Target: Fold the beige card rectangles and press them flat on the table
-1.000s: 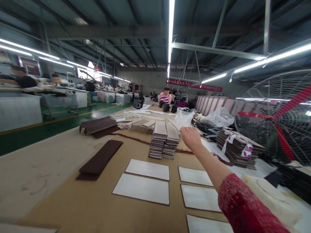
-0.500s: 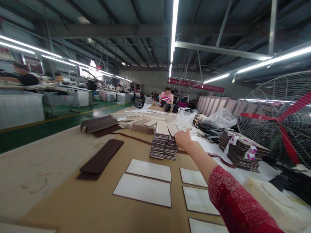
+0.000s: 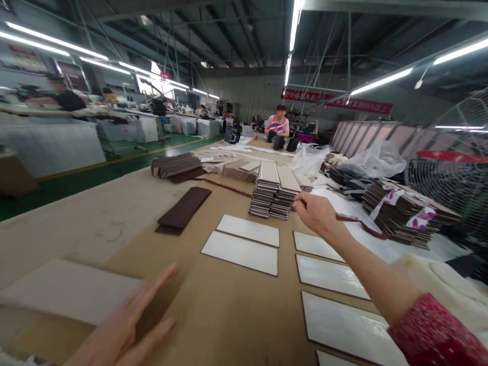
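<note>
My right hand (image 3: 316,212) is at the right side of two neat stacks of thin, dark-edged panels (image 3: 271,190), its fingers curled together by the right stack's near corner. Whatever its fingertips may hold is hidden. My left hand (image 3: 127,323), blurred, reaches in at the lower left with fingers and thumb apart. It overlaps the edge of a pale flat panel (image 3: 68,290); whether it touches it I cannot tell. Between the hands, two white, dark-edged panels (image 3: 240,252) lie flat. More white panels (image 3: 335,274) form a column under my right forearm.
Dark brown strips (image 3: 185,209) lie left of the stacks, with a fanned brown pile (image 3: 177,165) behind. At right are a tied bundle of panels (image 3: 407,213), clear plastic (image 3: 375,160) and a large fan (image 3: 450,162). A co-worker (image 3: 278,122) sits at the table's far end.
My left hand has come into view at lower left. My right hand has shifted from the right stack's top down to its near side, its fingers more curled. The view has tilted down.
</note>
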`<state>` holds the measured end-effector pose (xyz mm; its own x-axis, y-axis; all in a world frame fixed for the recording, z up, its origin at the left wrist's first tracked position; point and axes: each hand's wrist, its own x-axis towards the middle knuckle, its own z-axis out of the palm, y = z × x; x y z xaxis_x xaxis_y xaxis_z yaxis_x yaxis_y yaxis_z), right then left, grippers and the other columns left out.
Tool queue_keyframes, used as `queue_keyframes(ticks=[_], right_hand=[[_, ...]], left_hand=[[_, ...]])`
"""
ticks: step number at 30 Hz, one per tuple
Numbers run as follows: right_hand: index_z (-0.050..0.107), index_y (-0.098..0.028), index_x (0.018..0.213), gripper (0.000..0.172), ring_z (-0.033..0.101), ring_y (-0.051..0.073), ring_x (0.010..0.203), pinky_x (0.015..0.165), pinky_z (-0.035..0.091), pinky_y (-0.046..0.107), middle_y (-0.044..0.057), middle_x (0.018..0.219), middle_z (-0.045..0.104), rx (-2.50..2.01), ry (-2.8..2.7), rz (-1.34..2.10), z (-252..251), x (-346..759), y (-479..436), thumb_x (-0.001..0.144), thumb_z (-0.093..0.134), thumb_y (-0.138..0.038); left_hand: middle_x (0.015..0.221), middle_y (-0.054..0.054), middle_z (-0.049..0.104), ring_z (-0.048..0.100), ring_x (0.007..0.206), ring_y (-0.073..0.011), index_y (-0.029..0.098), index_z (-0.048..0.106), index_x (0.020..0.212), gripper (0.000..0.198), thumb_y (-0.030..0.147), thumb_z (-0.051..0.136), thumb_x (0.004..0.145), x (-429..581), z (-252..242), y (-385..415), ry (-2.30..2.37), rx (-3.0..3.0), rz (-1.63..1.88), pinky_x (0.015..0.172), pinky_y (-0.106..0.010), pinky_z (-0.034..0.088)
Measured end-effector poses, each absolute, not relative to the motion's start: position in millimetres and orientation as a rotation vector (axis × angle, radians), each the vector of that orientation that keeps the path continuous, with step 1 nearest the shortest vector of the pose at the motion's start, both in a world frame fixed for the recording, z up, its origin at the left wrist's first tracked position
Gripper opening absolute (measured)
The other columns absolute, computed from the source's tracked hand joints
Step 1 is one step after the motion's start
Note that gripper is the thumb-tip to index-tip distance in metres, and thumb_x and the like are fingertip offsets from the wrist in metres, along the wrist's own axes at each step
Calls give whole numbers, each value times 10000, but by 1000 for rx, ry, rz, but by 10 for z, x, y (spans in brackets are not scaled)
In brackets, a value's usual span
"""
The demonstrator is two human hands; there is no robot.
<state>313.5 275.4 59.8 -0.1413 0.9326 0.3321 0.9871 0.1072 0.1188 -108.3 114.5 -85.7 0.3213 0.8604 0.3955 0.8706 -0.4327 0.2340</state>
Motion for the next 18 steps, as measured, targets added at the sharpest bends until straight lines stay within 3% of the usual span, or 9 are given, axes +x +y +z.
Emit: queue_keyframes(ticks=[3,6,12,18], right_hand=[[666,-219,1005,232,689,213,777,666,418,285,41,844,740,-1874,-2441,-255,313,2993,2284,938,444,-213],[638,-187,1034,212,695,228,741,616,401,284,70,822,737,-1894,-2568,-114,23,2878,1924,914,464,-186],[508,-76,1356,449,678,275,975,798,497,346,159,1049,711,-1774,-2654,-123,-294,2813,1705,917,446,-144],[452,-28,1410,524,671,278,1004,884,546,403,169,1097,704,-1602,-2659,-95,-354,2798,1392,893,439,-114]], left_hand=[[1538,-106,442,477,1374,-273,261,175,1570,731,437,505,942,-942,-746,1461,-1657,-2582,-663,1123,-447,433],[1547,-169,410,403,1425,-271,145,222,1546,656,413,395,973,-701,-766,1788,-1725,-2651,-552,1159,-472,371],[1518,-233,412,394,1412,-336,39,246,1511,667,342,357,928,-294,-827,2059,-1962,-2590,-360,1117,-522,379],[1500,-228,436,423,1382,-331,43,207,1518,667,278,369,916,-319,-746,1771,-2010,-2574,-368,1112,-516,380]])
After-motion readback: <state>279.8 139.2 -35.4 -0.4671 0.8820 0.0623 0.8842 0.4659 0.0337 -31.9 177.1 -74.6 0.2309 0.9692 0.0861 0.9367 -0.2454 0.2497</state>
